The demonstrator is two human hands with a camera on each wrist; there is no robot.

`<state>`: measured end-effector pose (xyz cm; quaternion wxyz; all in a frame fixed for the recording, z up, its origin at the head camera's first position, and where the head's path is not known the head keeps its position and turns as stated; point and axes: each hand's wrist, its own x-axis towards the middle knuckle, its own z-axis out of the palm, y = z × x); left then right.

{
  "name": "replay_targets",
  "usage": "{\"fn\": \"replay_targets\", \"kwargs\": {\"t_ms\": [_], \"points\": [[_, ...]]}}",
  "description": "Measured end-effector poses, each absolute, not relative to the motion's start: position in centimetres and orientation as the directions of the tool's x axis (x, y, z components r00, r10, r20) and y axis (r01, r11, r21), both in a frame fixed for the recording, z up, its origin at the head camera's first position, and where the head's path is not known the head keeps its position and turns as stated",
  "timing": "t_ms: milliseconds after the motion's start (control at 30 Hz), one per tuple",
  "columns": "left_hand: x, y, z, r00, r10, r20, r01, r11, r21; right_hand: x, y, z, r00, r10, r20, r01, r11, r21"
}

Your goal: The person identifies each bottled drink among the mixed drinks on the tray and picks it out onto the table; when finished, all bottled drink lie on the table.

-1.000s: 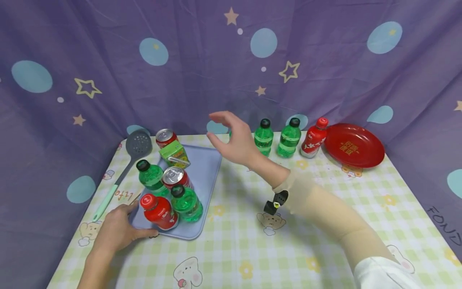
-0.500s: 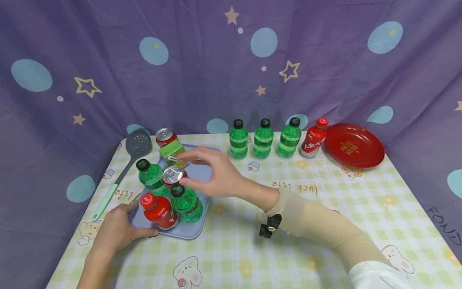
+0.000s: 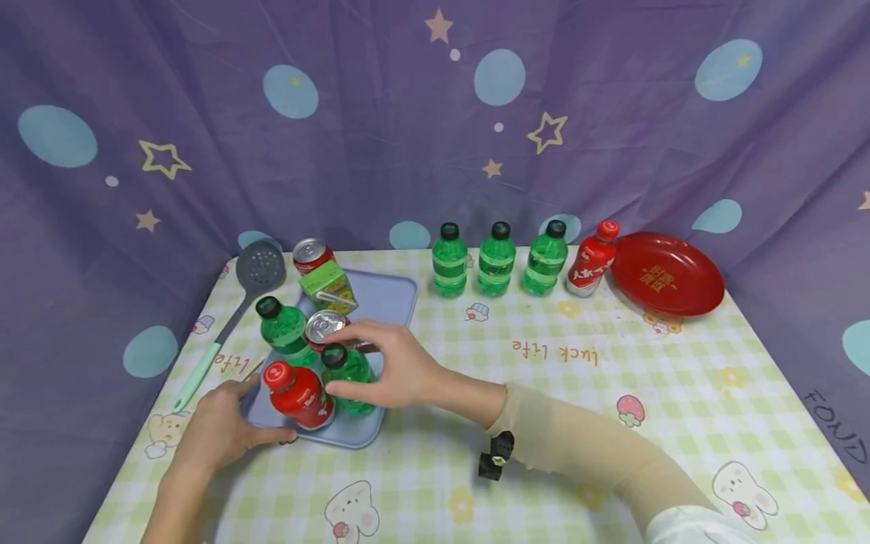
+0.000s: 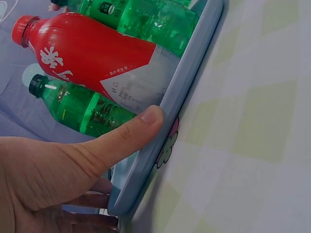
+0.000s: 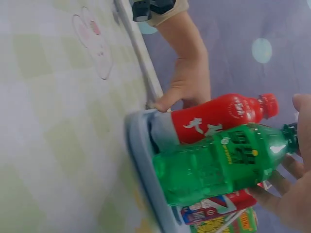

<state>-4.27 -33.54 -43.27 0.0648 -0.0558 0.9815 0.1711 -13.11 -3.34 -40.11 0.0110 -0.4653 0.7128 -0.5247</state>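
A blue-grey tray (image 3: pixel 390 283) bears a red bottle (image 3: pixel 299 397), two green bottles, a red can (image 3: pixel 325 326) and a green drink carton (image 3: pixel 328 287). My left hand (image 3: pixel 216 427) holds the tray's near left corner, its thumb along the front rim in the left wrist view. Around the front green bottle (image 3: pixel 350 370) my right hand (image 3: pixel 394 366) is spread, thumb on the near side and fingers on the far side. In the right wrist view the thumb stands apart from that green bottle (image 5: pixel 218 162); finger contact cannot be told. The other green bottle (image 3: pixel 284 332) stands behind the red one.
Left of the tray lies a slotted turner (image 3: pixel 234 317); another red can (image 3: pixel 309 255) stands behind the carton. Along the back are several green bottles (image 3: pixel 496 261), a red bottle (image 3: pixel 591 261) and a red plate (image 3: pixel 693 276) leaning near the purple curtain.
My right hand has come down and left from above the table to the front green bottle on the tray. My left hand stays at the tray's corner.
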Motion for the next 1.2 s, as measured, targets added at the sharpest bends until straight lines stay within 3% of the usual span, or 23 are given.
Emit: {"fn": "replay_targets", "kwargs": {"t_ms": [267, 700, 1000, 1200], "points": [[-4.2, -33.5, -43.2, -0.985, -0.089, -0.146, -0.132, 0.938, 0.321, -13.0, -3.8, -41.7, -0.609, -0.69, 0.391, -0.635, 0.128, -0.762], [-4.3, -33.4, -43.2, -0.983, -0.091, -0.158, -0.139, 0.936, 0.322, -12.5, -4.0, -42.8, -0.62, -0.687, 0.379, -0.652, 0.183, -0.735], [-4.1, -33.4, -43.4, -0.986, -0.087, -0.144, -0.132, 0.932, 0.336, -12.7, -3.2, -41.7, -0.664, -0.674, 0.324, -0.577, 0.186, -0.795], [-3.9, -33.5, -43.4, -0.986, -0.091, -0.138, -0.133, 0.934, 0.333, -13.9, -2.3, -40.0, -0.688, -0.63, 0.361, -0.573, 0.165, -0.803]]}}
